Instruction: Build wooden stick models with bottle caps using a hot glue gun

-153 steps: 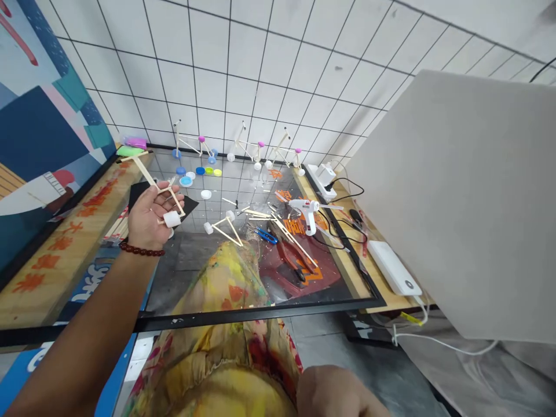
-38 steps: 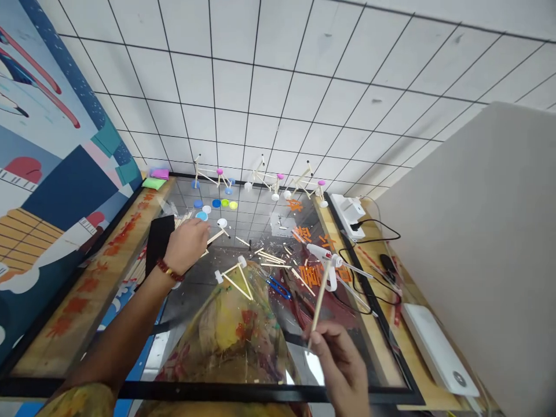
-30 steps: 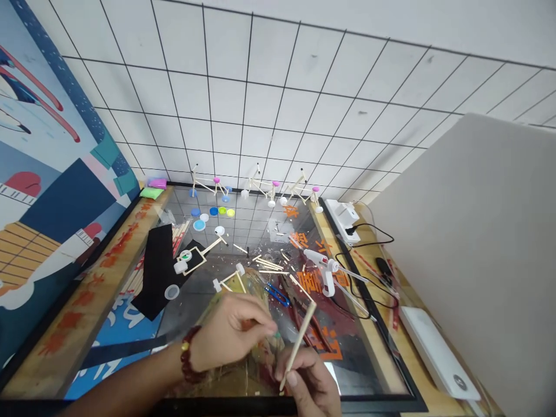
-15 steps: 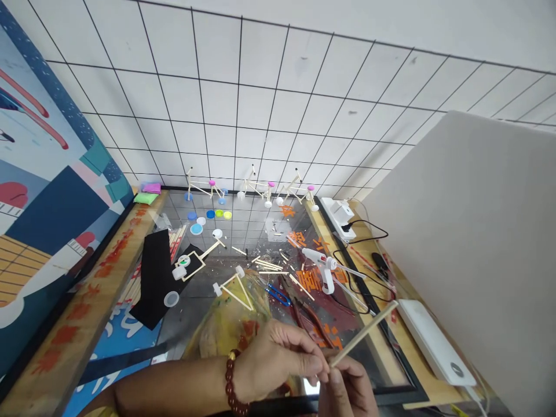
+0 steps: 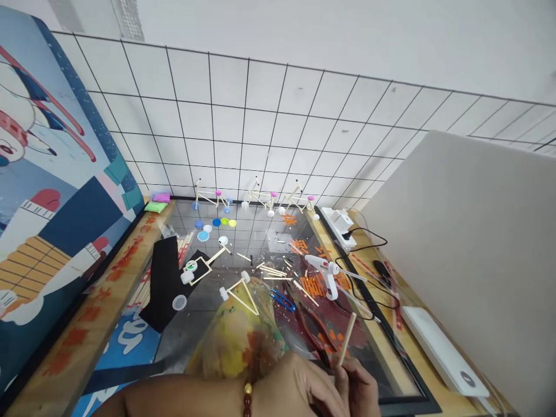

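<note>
In the head view, both hands met at the bottom edge of the frame, right of centre. The left hand [image 5: 299, 388], with a dark red bead bracelet [image 5: 247, 399] at its wrist, lay curled over the right hand [image 5: 360, 385], and together they pinched the lower end of a thin pale wooden stick [image 5: 347, 339]. Which fingers actually gripped it could not be told, since the left hand covered the contact.

The stick stood low in the frame, right of centre, above the glass-topped table [image 5: 208, 324]. Its long axis ran steeply, nearly upright in the picture, its free end pointing up and slightly right toward the white hot-glue gun [image 5: 325, 272] in the middle right.

To handle the stick well, I would judge that a grip close to the held end, with the two hands braced against each other, keeps the free end steady. It should also stay clear of the loose pale sticks [image 5: 271, 270] and the blue-handled clippers [image 5: 282, 299] at centre frame.
</note>
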{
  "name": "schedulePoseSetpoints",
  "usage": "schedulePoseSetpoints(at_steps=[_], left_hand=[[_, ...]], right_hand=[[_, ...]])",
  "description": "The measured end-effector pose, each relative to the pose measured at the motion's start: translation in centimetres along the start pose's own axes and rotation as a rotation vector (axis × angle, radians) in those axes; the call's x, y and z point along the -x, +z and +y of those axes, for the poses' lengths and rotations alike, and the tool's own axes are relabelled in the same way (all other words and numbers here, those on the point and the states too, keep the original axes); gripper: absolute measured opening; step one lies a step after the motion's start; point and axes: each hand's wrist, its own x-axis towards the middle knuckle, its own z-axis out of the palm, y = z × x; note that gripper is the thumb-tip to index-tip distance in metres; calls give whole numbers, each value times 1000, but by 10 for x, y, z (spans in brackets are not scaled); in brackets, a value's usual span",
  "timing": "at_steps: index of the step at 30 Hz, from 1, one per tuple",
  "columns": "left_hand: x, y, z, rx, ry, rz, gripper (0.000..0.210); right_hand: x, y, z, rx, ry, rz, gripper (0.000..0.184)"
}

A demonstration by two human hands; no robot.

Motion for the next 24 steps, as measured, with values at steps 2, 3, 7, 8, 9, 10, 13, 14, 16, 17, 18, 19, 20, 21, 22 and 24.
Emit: schedulePoseSetpoints(at_steps=[2,3,7,8,9,10,13,14,16,17,18,19,20,21,22,24], left_hand=[[1,4,-22,-58,-96,26,30],[2,7,-34,-96,-156,44,28],[10,15,-70,-150,-320,-16,30],[13,17,-75,-157,-309,-46,31],[15,19,-79,-166,-284,-78,32],[17,21,-81,-182,-249,-111,32],[20,25,-85,-263,-157,-226,25],[20,26,-86,-308,-132,-258,22],[19,26,-88,-430,-94,-298,13],[18,25,-89,-493,-77,-309,9],[16,24,-90,-548,-59,-318,6],[15,23,-90,-593,-40,-326,4],[13,22,-91,-630,-21,-339,3],[12,21,-91,-660,2,-348,4],[10,21,-92,-686,27,-352,7],[7,21,-93,-716,73,-346,13]], right_hand=[[-2,-9,4,82,22,92,41],[-4,-11,2,88,41,144,43],[-12,-10,-14,-33,83,228,41],[-13,-8,-17,-44,73,236,41],[-14,-7,-17,-45,67,239,41],[-15,-5,-17,-40,62,242,42],[-14,-3,-10,-20,41,249,44],[-14,-2,-7,-9,31,257,44],[-14,-2,-2,18,15,277,43],[-14,-2,-1,30,7,286,42],[-15,-2,0,40,2,294,42],[-16,-2,0,46,0,297,42],[-17,-2,0,48,1,300,41],[-18,-2,0,49,3,304,41],[-19,-2,0,51,4,310,41],[-20,-2,1,56,4,327,41]])
